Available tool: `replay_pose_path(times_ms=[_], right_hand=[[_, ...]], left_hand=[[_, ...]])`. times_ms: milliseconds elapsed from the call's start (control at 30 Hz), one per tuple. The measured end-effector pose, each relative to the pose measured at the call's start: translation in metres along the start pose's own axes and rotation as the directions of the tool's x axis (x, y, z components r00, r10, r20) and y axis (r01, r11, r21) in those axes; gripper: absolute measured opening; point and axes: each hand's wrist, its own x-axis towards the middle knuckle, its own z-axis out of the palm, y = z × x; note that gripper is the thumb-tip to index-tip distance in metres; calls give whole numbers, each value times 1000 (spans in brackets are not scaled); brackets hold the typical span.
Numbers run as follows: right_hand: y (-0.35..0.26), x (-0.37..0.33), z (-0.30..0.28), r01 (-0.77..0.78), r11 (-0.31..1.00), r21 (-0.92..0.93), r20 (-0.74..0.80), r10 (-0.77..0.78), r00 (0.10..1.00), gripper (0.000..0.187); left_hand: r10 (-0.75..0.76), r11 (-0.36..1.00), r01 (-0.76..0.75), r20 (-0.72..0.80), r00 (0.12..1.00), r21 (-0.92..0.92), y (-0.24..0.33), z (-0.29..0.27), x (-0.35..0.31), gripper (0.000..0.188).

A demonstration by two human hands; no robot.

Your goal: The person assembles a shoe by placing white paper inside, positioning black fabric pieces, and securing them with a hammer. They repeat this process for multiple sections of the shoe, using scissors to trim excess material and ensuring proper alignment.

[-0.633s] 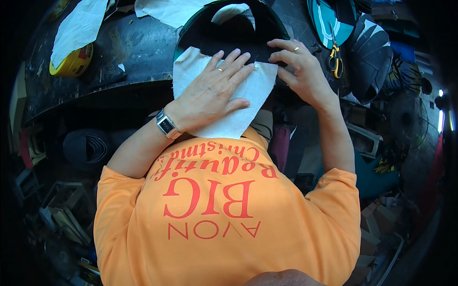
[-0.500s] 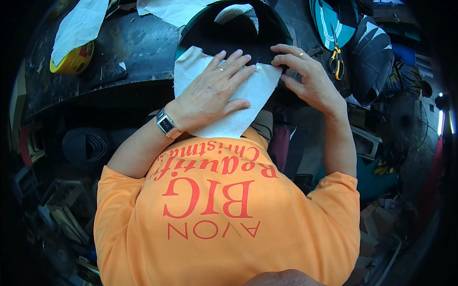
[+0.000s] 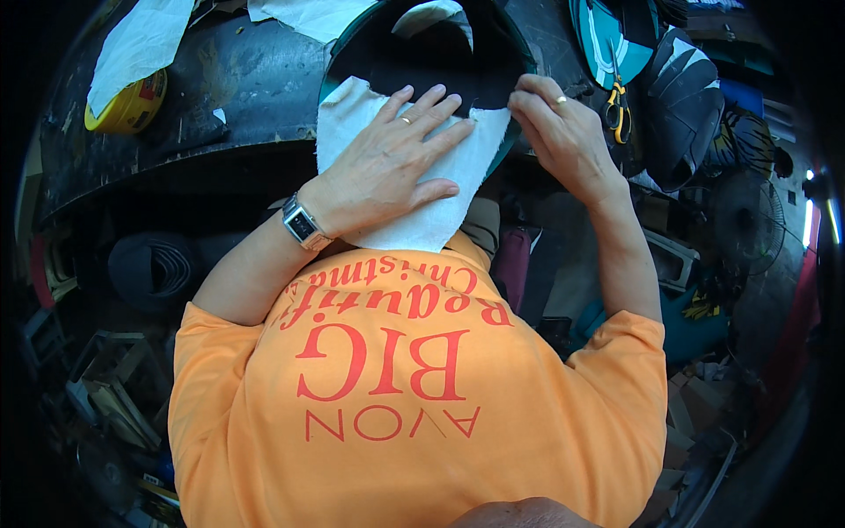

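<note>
A white cloth piece (image 3: 440, 216) with frayed edges lies over the near part of a round black piece with a teal rim (image 3: 339, 75). My left hand (image 3: 392, 163) rests flat on the cloth, its fingers spread and stretched toward the far edge. At the cloth's upper right corner, my right hand (image 3: 563, 132) has thumb and fingers closed in a pinch; the fingertips partly hide the corner. A smaller curved white scrap (image 3: 436, 18) sits inside the round black piece.
Yellow-handled scissors (image 3: 618, 114) lie to the right, beside a teal and white piece (image 3: 607, 44) and layered black pieces (image 3: 685, 106). On the dark table (image 3: 238, 88), left, a white sheet (image 3: 141, 44) partly covers a yellow tub (image 3: 132, 104). A fan (image 3: 748, 216) stands far right.
My right hand's fingers have drawn together from a looser spread into a pinch at the cloth's corner. My left hand stays flat on the cloth. The whole view has shifted slightly.
</note>
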Motion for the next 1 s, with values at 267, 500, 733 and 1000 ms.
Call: replay_pose_path(times_ms=[267, 500, 733, 1000], right_hand=[[-9, 38, -2, -114, 982, -153, 101, 130, 986, 24], [5, 13, -7, -103, 989, 107, 115, 91, 989, 23], [9, 28, 8, -127, 991, 46, -91, 130, 987, 16], [-2, 36, 5, -148, 973, 175, -153, 176, 973, 12]], left_hand=[[-10, 1000, 9, 45, 999, 17, -4, -6, 4, 68], [0, 1000, 0, 11, 1000, 23, -4, 0, 3, 71], [21, 998, -22, 22, 1000, 54, -5, -1, 3, 77], [-1, 998, -2, 54, 999, 63, -2, -9, 10, 77]])
